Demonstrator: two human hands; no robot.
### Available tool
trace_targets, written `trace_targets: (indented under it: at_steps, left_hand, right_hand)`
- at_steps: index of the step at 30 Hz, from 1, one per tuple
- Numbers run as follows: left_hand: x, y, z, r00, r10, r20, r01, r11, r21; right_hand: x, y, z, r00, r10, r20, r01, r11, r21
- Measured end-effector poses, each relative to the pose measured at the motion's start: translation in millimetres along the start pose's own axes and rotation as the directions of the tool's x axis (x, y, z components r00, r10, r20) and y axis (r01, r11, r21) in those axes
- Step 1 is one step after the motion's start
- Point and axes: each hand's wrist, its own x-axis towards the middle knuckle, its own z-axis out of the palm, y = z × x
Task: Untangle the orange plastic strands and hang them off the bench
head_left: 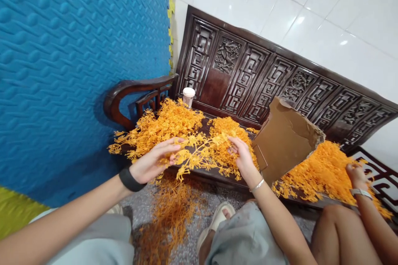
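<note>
A branching yellow-orange plastic flower spray (197, 153) is stretched between my two hands, above the front of the dark wooden bench. My left hand (157, 159), with a black band at its wrist, has its fingers closed on the spray's left end. At the other end, the fingers of my right hand (242, 155) pinch its tips; a thin bracelet circles that wrist. Behind my left hand lies a heap of similar orange sprays (174, 120). A second orange heap (228, 126) sits behind the held spray, close to my right hand.
A brown cardboard piece (286, 136) stands on the carved bench (214, 87), right of my right hand. Beyond it, another person's hand (356, 174) is at a large orange pile (326, 169). A white-lidded cup (188, 96) stands behind. Orange stems (171, 215) litter the floor.
</note>
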Motion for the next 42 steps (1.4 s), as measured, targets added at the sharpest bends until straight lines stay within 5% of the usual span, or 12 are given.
trace_targets:
  at_steps: [2, 5, 7, 10, 16, 22, 24, 28, 32, 38, 42]
  left_hand:
    - [-3, 4, -1.4, 0.999, 0.033, -0.001, -0.033, 0.999, -0.031]
    - [-7, 9, 0.4, 0.997, 0.079, -0.006, -0.079, 0.997, -0.023]
    - [-8, 9, 3.3, 0.996, 0.082, 0.029, -0.082, 0.997, -0.005]
    - [-7, 5, 7.5, 0.991, 0.080, 0.104, -0.081, 0.997, 0.007]
    - [-3, -5, 9.3, 0.964, 0.059, 0.260, -0.090, 0.990, 0.107]
    - [-6, -4, 6.7, 0.976, 0.089, 0.197, -0.114, 0.986, 0.121]
    - [-8, -1, 5.5, 0.982, 0.099, 0.159, -0.117, 0.987, 0.108]
    - [-10, 5, 1.7, 0.996, 0.074, 0.059, -0.077, 0.996, 0.052]
    - [-8, 3, -0.1, 1.000, 0.010, 0.005, -0.011, 0.989, 0.147]
    - [-8, -5, 1.2, 0.973, -0.003, 0.230, -0.058, 0.964, 0.261]
    - [-5, -6, -2.5, 0.981, 0.022, 0.193, -0.065, 0.974, 0.218]
  right_hand:
    - [1, 2, -2, 1.000, -0.021, 0.004, 0.021, 0.997, -0.081]
    - [-3, 2, 0, 0.966, -0.259, -0.022, 0.241, 0.925, -0.292]
    - [-9, -1, 5, 0.894, -0.438, 0.096, 0.433, 0.788, -0.437]
    - [-25, -9, 14, 0.769, -0.515, 0.380, 0.639, 0.600, -0.481]
    - [-55, -17, 37, 0.645, -0.296, 0.705, 0.708, 0.580, -0.404]
    - [-52, -7, 44, 0.689, -0.164, 0.706, 0.535, 0.771, -0.344]
    - [-45, -8, 39, 0.668, -0.091, 0.739, 0.497, 0.793, -0.352]
    - [-30, -10, 27, 0.565, 0.108, 0.818, 0.535, 0.707, -0.462]
    - [-29, -9, 28, 0.581, 0.079, 0.810, 0.597, 0.635, -0.490]
    - [-45, -4, 45, 0.478, -0.002, 0.879, 0.706, 0.596, -0.383]
    - [-40, 3, 46, 0.426, 0.092, 0.900, 0.725, 0.560, -0.400]
